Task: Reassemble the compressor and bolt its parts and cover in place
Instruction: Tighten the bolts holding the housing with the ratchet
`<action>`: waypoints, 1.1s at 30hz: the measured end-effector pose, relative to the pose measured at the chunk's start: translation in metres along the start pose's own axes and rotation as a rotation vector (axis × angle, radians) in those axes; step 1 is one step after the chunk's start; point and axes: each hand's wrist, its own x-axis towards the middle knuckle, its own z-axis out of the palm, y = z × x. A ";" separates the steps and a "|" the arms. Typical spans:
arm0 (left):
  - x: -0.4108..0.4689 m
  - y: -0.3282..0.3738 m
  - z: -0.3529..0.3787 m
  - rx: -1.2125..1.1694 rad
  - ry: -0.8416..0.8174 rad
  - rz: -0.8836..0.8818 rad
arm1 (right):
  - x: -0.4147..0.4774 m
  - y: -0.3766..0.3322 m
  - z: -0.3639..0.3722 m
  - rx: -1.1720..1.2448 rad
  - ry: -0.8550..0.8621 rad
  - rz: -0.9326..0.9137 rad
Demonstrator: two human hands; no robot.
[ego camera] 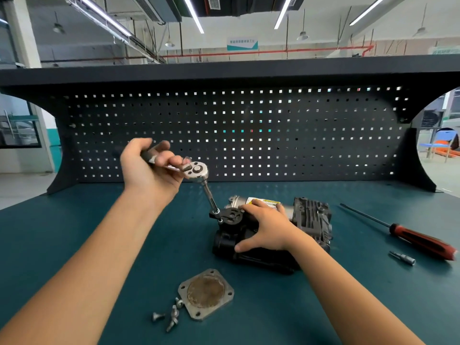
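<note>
The compressor (pixel 311 217) lies on its side on the green table (pixel 373 307), a little right of centre. Its long axis runs roughly left to right: the finned grey head points right and the black crank end points left, towards the tool. The right hand (pixel 268 225) clasps the body from above, with its fingers curved over the labelled motor cylinder and the thumb spread down onto the black front face. The left hand (pixel 149 168) is raised above and to the left, its fingers clenched around the handle of a ratchet (pixel 196 170). The handle runs up and left from the round head into the fist. From the head, the extension bar (pixel 209 192) slants down and to the right, and its tip meets the black end piece of the compressor. Whether it sits on a bolt there is hard to make out. The square cover plate (pixel 206 293) lies flat near the front edge, apart from the compressor, with loose bolts (pixel 171 314) just beside its left corner. Well to the right, a red-handled screwdriver (pixel 420 240) lies with its shaft pointing back and left, and a small bit (pixel 403 258) is near its handle. A dark pegboard (pixel 249 135) backs the table.
</note>
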 end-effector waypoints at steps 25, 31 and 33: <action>-0.022 -0.013 0.032 0.330 -0.029 -0.064 | 0.001 0.001 0.002 0.006 0.002 -0.002; -0.012 0.003 0.026 0.454 0.031 -0.093 | 0.000 0.000 0.001 0.009 -0.004 0.002; -0.011 0.003 0.027 0.541 -0.035 -0.105 | -0.001 -0.001 0.001 0.014 0.000 0.000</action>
